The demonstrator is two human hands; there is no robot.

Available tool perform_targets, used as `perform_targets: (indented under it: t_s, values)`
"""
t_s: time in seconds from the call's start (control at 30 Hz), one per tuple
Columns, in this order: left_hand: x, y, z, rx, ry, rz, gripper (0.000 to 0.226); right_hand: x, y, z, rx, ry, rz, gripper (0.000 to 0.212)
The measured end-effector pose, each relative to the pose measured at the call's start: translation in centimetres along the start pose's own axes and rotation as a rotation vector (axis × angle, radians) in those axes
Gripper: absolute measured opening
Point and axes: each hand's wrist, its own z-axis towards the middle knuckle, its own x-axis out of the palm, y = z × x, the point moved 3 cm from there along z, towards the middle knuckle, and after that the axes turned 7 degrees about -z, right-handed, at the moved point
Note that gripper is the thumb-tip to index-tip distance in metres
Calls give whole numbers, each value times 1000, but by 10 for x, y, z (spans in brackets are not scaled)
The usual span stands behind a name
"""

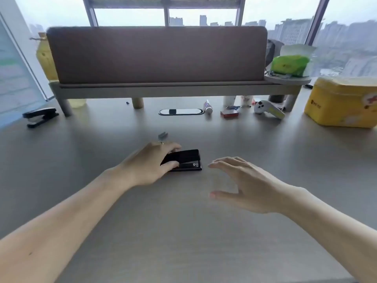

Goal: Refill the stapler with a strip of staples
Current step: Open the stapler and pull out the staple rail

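Grey table point(183, 231) lying before window. Black stapler point(183, 160) lying flat at table centre. Left hand point(151, 164) gripping its near end, fingers curled round. Staple strip point(162, 135) sitting just beyond. Right hand point(240, 180) hovering beside stapler, spread wide, holding nothing.

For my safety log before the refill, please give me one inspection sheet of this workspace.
Surface: grey desk, bare near the person.
Job's things: black stapler closed, flat; staple strip lying behind it.
Clutter: second stapler far left; red box; yellow tin; white controller.
Grips: left hand on stapler; right hand open, apart from it.
Cables: nothing seen; cable port only.
Surroundings: desk divider, window.
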Motion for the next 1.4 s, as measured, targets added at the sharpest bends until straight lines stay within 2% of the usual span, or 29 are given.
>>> perform_targets:
  t_s: [0.07,0.13,0.33,0.57,0.67,0.93,1.27,1.4]
  values:
    - [0,1,1,29,-42,-68,29,4,-3,6,-11,0,12,77]
    - [4,2,-4,50,-45,-104,21,10,-4,12,-20,3,10,74]
    - [6,-3,-30,52,-24,-149,21,25,-2,33,-28,-45,98,62]
    - [8,-14,-37,36,-42,-125,28,38,-3,42,-33,-185,274,21]
    - [15,-31,-25,61,-89,-162,34,41,-4,42,-18,-216,315,19]
    - [30,-46,-10,112,-126,-267,23,42,-9,40,9,-237,391,17]
    - [-9,-19,-27,16,-348,-780,17,42,-9,40,11,-275,376,15]
    - [-30,3,-45,12,-438,-886,21,43,-8,40,9,-276,368,16]
